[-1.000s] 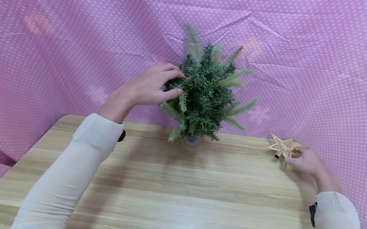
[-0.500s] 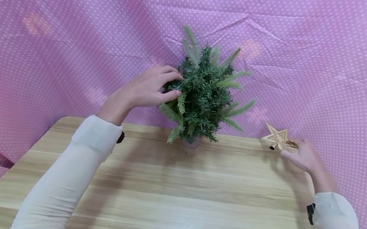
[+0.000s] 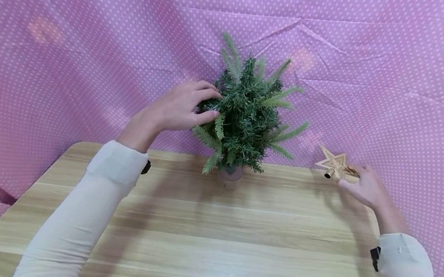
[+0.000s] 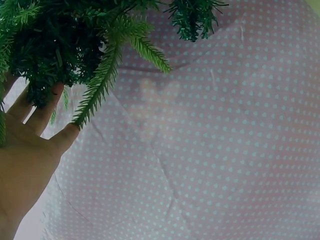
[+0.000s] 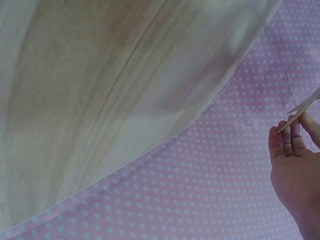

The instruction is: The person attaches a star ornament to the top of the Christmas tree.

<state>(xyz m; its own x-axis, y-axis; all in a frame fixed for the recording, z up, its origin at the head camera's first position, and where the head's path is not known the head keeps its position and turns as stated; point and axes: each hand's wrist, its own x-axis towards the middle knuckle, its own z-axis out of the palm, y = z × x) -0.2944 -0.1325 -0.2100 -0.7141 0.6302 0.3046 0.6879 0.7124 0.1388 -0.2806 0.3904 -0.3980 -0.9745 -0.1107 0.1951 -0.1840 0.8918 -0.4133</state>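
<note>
In the head view, a small artificial Christmas tree (image 3: 250, 109) stands upright near the table's back edge. My left hand (image 3: 182, 104) holds its left side, thumb in front of the foliage and fingertips reaching into it. Closer in the left wrist view, the left hand (image 4: 32, 155) has dark needles between its fingers and its thumb tip at a light green sprig (image 4: 102, 82). At the right, my right hand (image 3: 370, 187) pinches a gold star tree topper (image 3: 332, 164) by one point, raised over the table's back right corner. A short, dark-mouthed tube hangs from the star's underside.
The light wood-grain table (image 3: 235, 240) spans the foreground, with rounded back corners. Pink cloth with white dots (image 3: 396, 85) hangs right behind it and down both sides. Below the foliage, the tree's pale round base (image 3: 230, 179) shows.
My right hand has lifted the star topper from near the tabletop, up and slightly left. The left hand keeps its place on the tree; the view itself shifts a little.
</note>
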